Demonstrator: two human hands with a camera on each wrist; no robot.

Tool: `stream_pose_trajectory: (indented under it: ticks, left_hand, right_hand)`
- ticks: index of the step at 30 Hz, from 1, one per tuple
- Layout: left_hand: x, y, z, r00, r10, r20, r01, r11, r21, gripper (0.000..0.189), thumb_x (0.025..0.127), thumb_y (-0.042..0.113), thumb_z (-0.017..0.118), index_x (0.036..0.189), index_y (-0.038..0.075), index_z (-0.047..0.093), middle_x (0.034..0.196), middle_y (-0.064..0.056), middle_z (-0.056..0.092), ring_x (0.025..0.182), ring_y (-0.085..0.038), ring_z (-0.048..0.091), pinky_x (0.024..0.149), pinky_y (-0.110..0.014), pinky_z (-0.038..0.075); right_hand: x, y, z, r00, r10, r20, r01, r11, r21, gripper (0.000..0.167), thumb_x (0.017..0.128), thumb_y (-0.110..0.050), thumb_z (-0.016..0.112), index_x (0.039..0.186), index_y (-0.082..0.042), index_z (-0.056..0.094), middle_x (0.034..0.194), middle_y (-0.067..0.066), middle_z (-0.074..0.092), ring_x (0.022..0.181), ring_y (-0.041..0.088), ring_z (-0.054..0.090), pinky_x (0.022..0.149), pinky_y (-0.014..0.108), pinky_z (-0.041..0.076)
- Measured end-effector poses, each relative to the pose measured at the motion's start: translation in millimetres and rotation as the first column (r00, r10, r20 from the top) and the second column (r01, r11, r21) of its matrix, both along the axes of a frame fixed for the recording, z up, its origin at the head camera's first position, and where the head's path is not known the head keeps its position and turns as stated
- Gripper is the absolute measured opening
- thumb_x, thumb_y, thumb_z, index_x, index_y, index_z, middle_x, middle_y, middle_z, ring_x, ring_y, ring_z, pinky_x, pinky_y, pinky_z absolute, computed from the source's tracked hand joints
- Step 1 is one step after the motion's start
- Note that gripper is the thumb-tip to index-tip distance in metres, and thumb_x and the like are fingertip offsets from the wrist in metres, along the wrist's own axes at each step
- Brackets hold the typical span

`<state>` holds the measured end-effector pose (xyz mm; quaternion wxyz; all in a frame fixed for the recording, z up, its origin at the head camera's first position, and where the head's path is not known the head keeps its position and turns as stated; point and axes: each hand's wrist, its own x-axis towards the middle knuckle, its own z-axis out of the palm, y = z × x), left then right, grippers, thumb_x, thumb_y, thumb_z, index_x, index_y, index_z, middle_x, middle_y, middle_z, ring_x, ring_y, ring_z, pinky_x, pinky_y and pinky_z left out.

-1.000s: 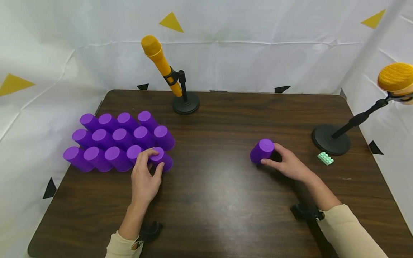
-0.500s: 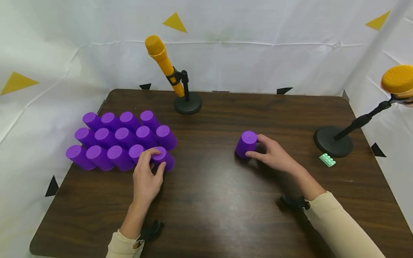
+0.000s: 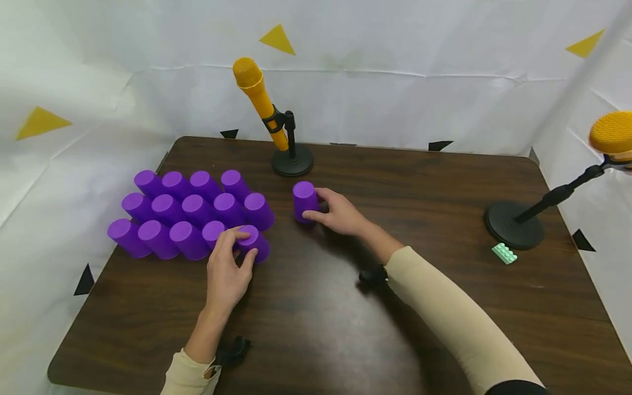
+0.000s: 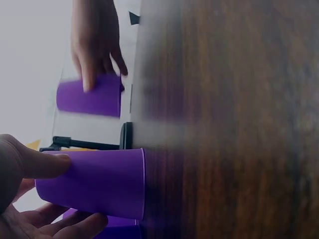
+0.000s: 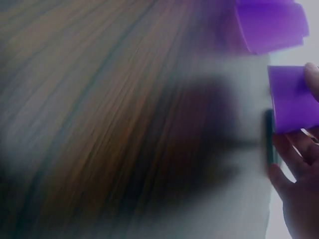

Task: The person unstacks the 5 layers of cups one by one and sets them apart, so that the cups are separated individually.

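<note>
Upside-down purple cups (image 3: 188, 241) stand in three close rows on the left of the table. At the right end of the front row, my left hand (image 3: 228, 277) holds one cup (image 3: 257, 245) between thumb and fingers; in the left wrist view the thumb lies on that cup's (image 4: 99, 181) side. My right hand (image 3: 343, 213) grips another upside-down cup (image 3: 304, 202) by its side, to the right of the back rows and apart from them. The right wrist view shows this gripped cup (image 5: 294, 99) with its rim off the blurred table.
Behind the cups a yellow microphone (image 3: 259, 99) leans on a black stand (image 3: 292, 160). A second yellow microphone (image 3: 612, 133) on a black round base (image 3: 513, 224) stands at the right, with a mint-green toy brick (image 3: 504, 253) beside it. White sheeting surrounds the wooden table (image 3: 395, 329).
My right hand has carried its cup leftward and a little farther back across the table, close to the rows. My left hand has stayed on the front-row end cup.
</note>
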<state>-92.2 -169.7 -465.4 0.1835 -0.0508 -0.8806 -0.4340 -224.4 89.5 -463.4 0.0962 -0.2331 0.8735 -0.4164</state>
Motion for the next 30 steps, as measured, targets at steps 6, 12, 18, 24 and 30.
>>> stream_pose_trajectory:
  ticks: [6, 12, 18, 24, 30]
  left_hand:
    - [-1.3, 0.9, -0.6, 1.0, -0.004, -0.001, 0.004, 1.0, -0.002, 0.034, 0.082, -0.002, 0.077, 0.11, 0.007, 0.061, 0.127, -0.009, 0.058, 0.113, -0.029, 0.058, 0.085, -0.047, 0.055]
    - [-1.5, 0.9, -0.3, 1.0, 0.001, -0.004, -0.001, 1.0, -0.001, 0.033, 0.082, -0.002, 0.077, 0.11, 0.007, 0.061, 0.127, -0.009, 0.058, 0.113, -0.029, 0.058, 0.085, -0.047, 0.055]
    - [-0.9, 0.3, -0.8, 1.0, -0.004, -0.02, 0.004, 1.0, -0.006, 0.033, 0.082, -0.003, 0.076, 0.109, 0.007, 0.061, 0.127, -0.01, 0.058, 0.113, -0.03, 0.058, 0.084, -0.048, 0.055]
    - [-1.7, -0.5, -1.4, 0.999, -0.006, -0.033, 0.006, 1.0, -0.008, 0.031, 0.082, -0.001, 0.076, 0.108, 0.007, 0.062, 0.126, -0.01, 0.059, 0.111, -0.028, 0.059, 0.083, -0.048, 0.056]
    - [-1.0, -1.0, -1.0, 1.0, -0.002, -0.032, 0.003, 1.0, 0.013, 0.021, 0.088, 0.005, 0.072, 0.107, 0.007, 0.064, 0.126, -0.009, 0.06, 0.112, -0.027, 0.059, 0.084, -0.047, 0.056]
  right_hand:
    - [-18.0, -37.3, -6.5, 0.994, -0.105, 0.005, 0.105, 0.994, 0.005, 0.065, 0.093, -0.039, 0.067, 0.144, -0.007, 0.044, 0.138, 0.009, 0.054, 0.127, 0.022, 0.05, 0.108, 0.037, 0.037]
    - [-29.0, -59.2, -14.4, 0.975, -0.224, -0.005, 0.224, 0.974, -0.044, 0.065, 0.093, -0.039, 0.067, 0.145, -0.007, 0.043, 0.14, 0.009, 0.054, 0.129, 0.023, 0.049, 0.11, 0.037, 0.035]
    - [-30.6, -74.9, -23.7, 0.97, -0.241, -0.037, 0.239, 0.97, -0.049, 0.066, 0.093, -0.039, 0.067, 0.146, -0.008, 0.042, 0.141, 0.009, 0.053, 0.129, 0.022, 0.049, 0.111, 0.036, 0.035]
    - [-29.2, -84.1, -22.9, 0.971, -0.234, -0.049, 0.235, 0.972, 0.014, 0.067, 0.094, -0.04, 0.066, 0.148, -0.009, 0.041, 0.143, 0.009, 0.051, 0.129, 0.025, 0.047, 0.111, 0.038, 0.033]
    - [-30.1, -88.3, -22.2, 0.975, -0.22, -0.043, 0.222, 0.973, 0.066, 0.066, 0.094, -0.04, 0.065, 0.148, -0.011, 0.04, 0.142, 0.008, 0.053, 0.126, 0.025, 0.048, 0.11, 0.042, 0.031]
